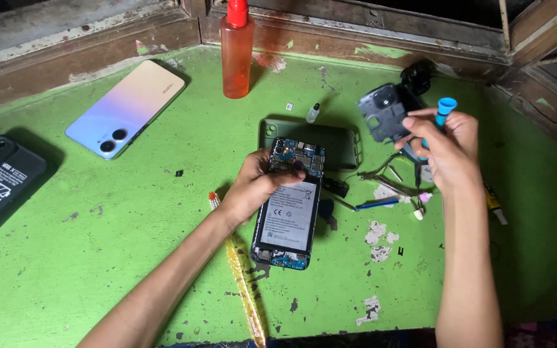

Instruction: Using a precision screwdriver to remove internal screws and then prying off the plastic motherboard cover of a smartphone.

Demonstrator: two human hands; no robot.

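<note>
The opened smartphone with exposed white battery and blue circuit board (289, 206) lies mid-worktop, long axis running near-to-far, camera end away. The left hand (256, 183) pins its upper left edge, fingers curled. The right hand (443, 148) grips a blue-capped screwdriver (444, 111). The chipped green worktop (98, 258) meets a worn wooden wall; open room lies near-left.

Both forearms bare to the frame edge; no sleeves visible. Left hand (254, 187) and right hand (443, 149): ungloved, no rings, watch or bands seen.
</note>
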